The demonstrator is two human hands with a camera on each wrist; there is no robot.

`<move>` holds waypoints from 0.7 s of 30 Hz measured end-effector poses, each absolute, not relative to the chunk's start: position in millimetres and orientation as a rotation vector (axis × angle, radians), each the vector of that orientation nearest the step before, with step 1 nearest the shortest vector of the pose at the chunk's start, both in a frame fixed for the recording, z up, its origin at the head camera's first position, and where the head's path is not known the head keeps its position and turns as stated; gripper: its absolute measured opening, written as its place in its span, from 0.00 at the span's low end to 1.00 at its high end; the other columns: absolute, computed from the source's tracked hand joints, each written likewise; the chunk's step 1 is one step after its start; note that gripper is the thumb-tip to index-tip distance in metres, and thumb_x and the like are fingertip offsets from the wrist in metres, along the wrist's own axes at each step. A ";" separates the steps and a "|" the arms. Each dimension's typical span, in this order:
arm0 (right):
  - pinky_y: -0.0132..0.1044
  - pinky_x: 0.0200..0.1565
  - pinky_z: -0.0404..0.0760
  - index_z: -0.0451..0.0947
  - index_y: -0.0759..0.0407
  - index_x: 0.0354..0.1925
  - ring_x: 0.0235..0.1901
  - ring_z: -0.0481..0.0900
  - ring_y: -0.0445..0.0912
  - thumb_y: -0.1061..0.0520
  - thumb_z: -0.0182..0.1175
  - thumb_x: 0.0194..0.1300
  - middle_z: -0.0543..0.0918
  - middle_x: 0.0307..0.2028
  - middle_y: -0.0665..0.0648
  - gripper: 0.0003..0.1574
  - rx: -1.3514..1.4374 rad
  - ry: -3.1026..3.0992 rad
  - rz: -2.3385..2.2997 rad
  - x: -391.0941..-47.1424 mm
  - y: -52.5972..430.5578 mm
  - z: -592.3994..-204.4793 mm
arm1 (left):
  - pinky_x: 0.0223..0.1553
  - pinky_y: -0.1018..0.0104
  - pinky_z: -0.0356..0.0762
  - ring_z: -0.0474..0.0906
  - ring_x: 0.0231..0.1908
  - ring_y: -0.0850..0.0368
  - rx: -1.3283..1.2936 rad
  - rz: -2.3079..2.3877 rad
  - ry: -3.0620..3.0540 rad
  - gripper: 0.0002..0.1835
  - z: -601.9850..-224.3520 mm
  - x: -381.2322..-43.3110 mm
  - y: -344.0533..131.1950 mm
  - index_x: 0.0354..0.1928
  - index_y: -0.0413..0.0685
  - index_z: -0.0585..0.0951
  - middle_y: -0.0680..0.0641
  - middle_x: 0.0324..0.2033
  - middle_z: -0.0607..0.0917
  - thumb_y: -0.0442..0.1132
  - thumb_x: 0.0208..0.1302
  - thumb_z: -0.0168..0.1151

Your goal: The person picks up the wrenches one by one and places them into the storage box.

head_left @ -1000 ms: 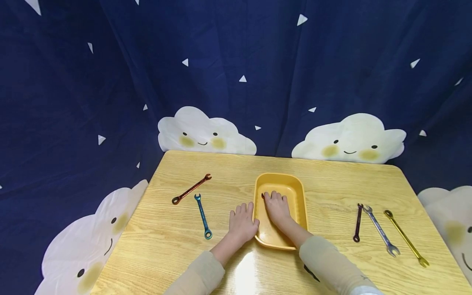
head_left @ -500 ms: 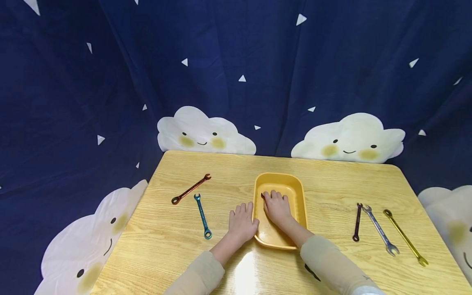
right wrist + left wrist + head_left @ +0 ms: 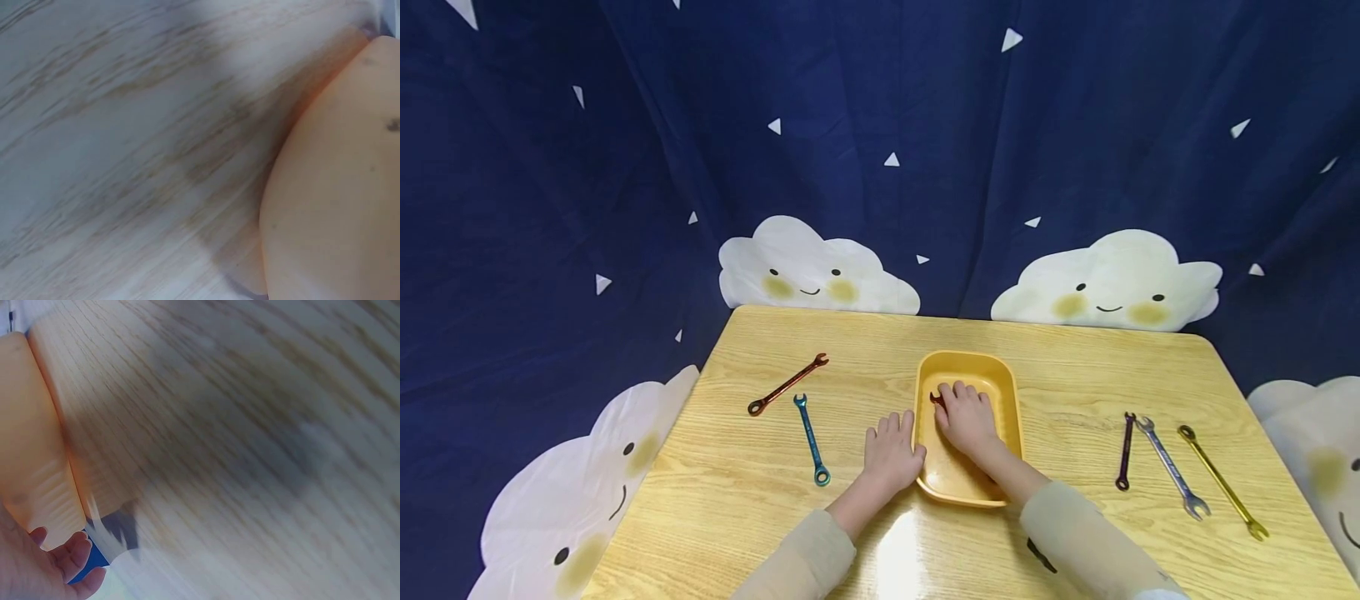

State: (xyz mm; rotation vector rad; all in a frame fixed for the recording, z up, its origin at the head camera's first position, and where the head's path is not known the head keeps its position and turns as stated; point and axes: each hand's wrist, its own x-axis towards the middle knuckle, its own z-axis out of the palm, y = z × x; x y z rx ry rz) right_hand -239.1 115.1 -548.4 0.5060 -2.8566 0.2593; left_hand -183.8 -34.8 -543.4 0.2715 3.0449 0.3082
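My right hand (image 3: 970, 421) reaches down into the yellow plastic tray (image 3: 967, 492), fingers curled over a dark red wrench (image 3: 937, 400). Only the wrench's open-jawed end pokes out to the left of the fingertips; the rest is hidden under the hand. Outside the tray, my left hand (image 3: 891, 454) rests with fingers extended against its left side. In the left wrist view, the left hand (image 3: 47, 565) has loosely bent, separated fingers by the tray's outer wall (image 3: 34, 437). The right wrist view catches the tray's outer wall (image 3: 337, 187), with the right hand out of sight.
Left on the wooden table (image 3: 715, 500) lie a red-orange wrench (image 3: 787, 385) and a blue wrench (image 3: 812, 440). At the right are a small dark purple wrench (image 3: 1126, 452), a silver wrench (image 3: 1172, 468) and a gold wrench (image 3: 1222, 482). A dark blue curtain (image 3: 850, 108) hangs behind the table.
My right hand has shifted slightly right inside the tray, and more of the dark red wrench's end now shows beside the fingers. The left hand has stayed in place.
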 end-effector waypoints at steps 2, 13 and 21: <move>0.51 0.39 0.69 0.71 0.57 0.47 0.37 0.72 0.56 0.50 0.54 0.62 0.74 0.37 0.60 0.17 0.497 -2.859 0.279 -238.6 116.6 -546.3 | 0.45 0.51 0.64 0.67 0.48 0.48 0.271 0.307 3.044 0.29 -544.1 -184.3 -35.0 0.61 0.48 0.62 0.44 0.48 0.71 0.52 0.61 0.46; 0.52 0.42 0.69 0.72 0.59 0.51 0.41 0.73 0.57 0.49 0.57 0.60 0.75 0.41 0.61 0.23 0.441 -2.812 0.359 -236.6 128.5 -536.8 | 0.42 0.53 0.65 0.68 0.45 0.49 0.293 0.315 3.065 0.27 -544.7 -183.7 -35.7 0.59 0.47 0.63 0.45 0.44 0.71 0.52 0.60 0.47; 0.52 0.41 0.69 0.71 0.59 0.50 0.41 0.74 0.58 0.49 0.57 0.59 0.76 0.41 0.62 0.24 0.395 -2.719 0.440 -236.0 141.7 -533.3 | 0.40 0.54 0.64 0.67 0.43 0.50 0.301 0.318 3.064 0.26 -544.2 -184.0 -36.1 0.58 0.47 0.63 0.45 0.43 0.71 0.51 0.60 0.46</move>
